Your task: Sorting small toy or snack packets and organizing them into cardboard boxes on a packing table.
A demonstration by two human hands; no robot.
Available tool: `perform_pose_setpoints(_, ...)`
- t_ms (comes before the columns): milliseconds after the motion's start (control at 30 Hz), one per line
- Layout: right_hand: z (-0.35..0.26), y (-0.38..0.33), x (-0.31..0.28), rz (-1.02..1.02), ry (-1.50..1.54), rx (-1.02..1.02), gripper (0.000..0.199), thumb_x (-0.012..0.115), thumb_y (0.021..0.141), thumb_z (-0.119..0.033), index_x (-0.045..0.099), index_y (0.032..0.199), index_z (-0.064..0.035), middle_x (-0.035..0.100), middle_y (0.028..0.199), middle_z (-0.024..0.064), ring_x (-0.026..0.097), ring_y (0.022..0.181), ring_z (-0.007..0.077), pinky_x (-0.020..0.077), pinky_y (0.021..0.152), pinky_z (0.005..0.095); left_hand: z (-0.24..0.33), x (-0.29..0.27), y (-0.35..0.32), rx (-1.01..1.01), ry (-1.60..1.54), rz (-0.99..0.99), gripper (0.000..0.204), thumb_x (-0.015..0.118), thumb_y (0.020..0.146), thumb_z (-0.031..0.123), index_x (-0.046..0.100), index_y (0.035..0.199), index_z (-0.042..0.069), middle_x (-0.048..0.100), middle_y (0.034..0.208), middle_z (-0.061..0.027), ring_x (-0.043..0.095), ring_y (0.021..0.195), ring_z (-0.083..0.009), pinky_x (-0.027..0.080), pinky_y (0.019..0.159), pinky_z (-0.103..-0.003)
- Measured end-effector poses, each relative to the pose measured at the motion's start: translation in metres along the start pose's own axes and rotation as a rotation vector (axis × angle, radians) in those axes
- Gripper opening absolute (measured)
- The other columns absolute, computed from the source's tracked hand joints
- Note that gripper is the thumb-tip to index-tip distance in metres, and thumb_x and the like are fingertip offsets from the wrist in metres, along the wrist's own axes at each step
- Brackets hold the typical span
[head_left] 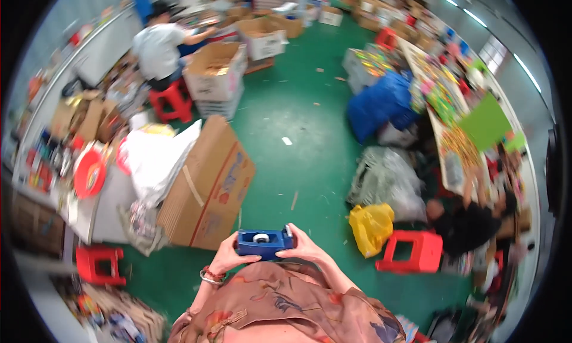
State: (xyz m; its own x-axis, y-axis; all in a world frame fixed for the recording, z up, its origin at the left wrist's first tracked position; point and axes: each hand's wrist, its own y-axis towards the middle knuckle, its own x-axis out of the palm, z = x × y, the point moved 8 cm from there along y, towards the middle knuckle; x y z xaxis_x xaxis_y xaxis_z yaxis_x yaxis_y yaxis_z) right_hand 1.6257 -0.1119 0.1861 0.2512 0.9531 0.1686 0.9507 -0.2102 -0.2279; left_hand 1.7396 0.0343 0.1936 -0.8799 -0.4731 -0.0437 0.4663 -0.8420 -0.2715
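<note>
Close in front of my body I hold a blue tape dispenser (271, 251) in both hands. A white round core (261, 238) shows inside its open top. My left hand (226, 255) grips its left end, thumb along the near side. At the right end, my right hand (307, 246) is closed round it, close to a dark upright part at that corner. The undersides of the dispenser and the fingertips beneath it are hidden.
Flattened cardboard boxes (208, 185) lean at the left beside a white sack (158, 164). Red stools (411, 251) and a yellow bag (370, 228) stand right. One person (159, 48) sits far left; another (471, 224) works at the right-hand table. Green floor (292, 122) runs between.
</note>
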Motion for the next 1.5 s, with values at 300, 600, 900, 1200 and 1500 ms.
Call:
perform_pose_setpoints(300, 0.025, 0.054, 0.099, -0.626, -0.241, 0.135, 0.062, 0.088, 0.062, -0.024, 0.049, 0.107, -0.0048, 0.057, 0.099, 0.0052, 0.054, 0.093, 0.0141, 0.0443, 0.084, 0.0291, -0.048, -0.050, -0.111, -0.039, -0.085, 0.508, 0.066, 0.088, 0.059, 0.026, 0.058, 0.111, 0.001, 0.063, 0.097, -0.0034, 0.058, 0.087, -0.0118, 0.048, 0.080, -0.027)
perform_pose_setpoints(600, 0.031, 0.073, 0.328, -1.057, -0.500, -0.131, 0.057, 0.086, 0.064, -0.030, 0.055, 0.103, -0.0025, 0.063, 0.089, 0.0062, 0.058, 0.082, 0.0129, 0.0475, 0.077, 0.0299, -0.089, -0.131, -0.298, -0.014, -0.175, 1.002, 0.065, 0.089, 0.058, 0.020, 0.057, 0.111, -0.001, 0.064, 0.100, -0.0061, 0.060, 0.091, -0.0137, 0.048, 0.084, -0.029)
perform_pose_setpoints(900, 0.129, 0.029, 0.539, -1.219, -0.271, 0.287, 0.057, 0.086, 0.064, -0.028, 0.056, 0.104, -0.0014, 0.060, 0.090, 0.0029, 0.056, 0.084, 0.0115, 0.0464, 0.075, 0.0258, -0.143, -0.171, -0.495, 0.106, -0.471, 1.473, 0.086, 0.075, 0.078, 0.016, 0.020, 0.143, 0.004, 0.052, 0.123, -0.0142, 0.052, 0.111, -0.0206, 0.044, 0.094, -0.036)
perform_pose_setpoints(1200, 0.126, -0.003, 0.683, -1.494, -0.401, -0.114, 0.052, 0.086, 0.063, -0.018, 0.053, 0.099, -0.0001, 0.061, 0.086, 0.0046, 0.057, 0.077, 0.0111, 0.0485, 0.069, 0.0258, -0.249, -0.058, -0.574, -0.088, -0.753, 2.372, 0.054, 0.055, 0.093, 0.039, 0.041, 0.134, 0.008, 0.056, 0.118, -0.0078, 0.059, 0.098, -0.0168, 0.045, 0.083, -0.028)
perform_pose_setpoints(1500, 0.120, -0.113, 0.701, -1.946, -0.384, -0.270, 0.050, 0.086, 0.061, -0.022, 0.057, 0.096, -0.0014, 0.063, 0.081, 0.0051, 0.059, 0.073, 0.0124, 0.0485, 0.067, 0.0275, -0.201, -0.020, -0.478, 0.780, -1.187, 2.615, 0.082, 0.057, 0.090, 0.045, 0.013, 0.147, 0.006, 0.035, 0.142, -0.0113, 0.045, 0.122, -0.0208, 0.039, 0.098, -0.037)
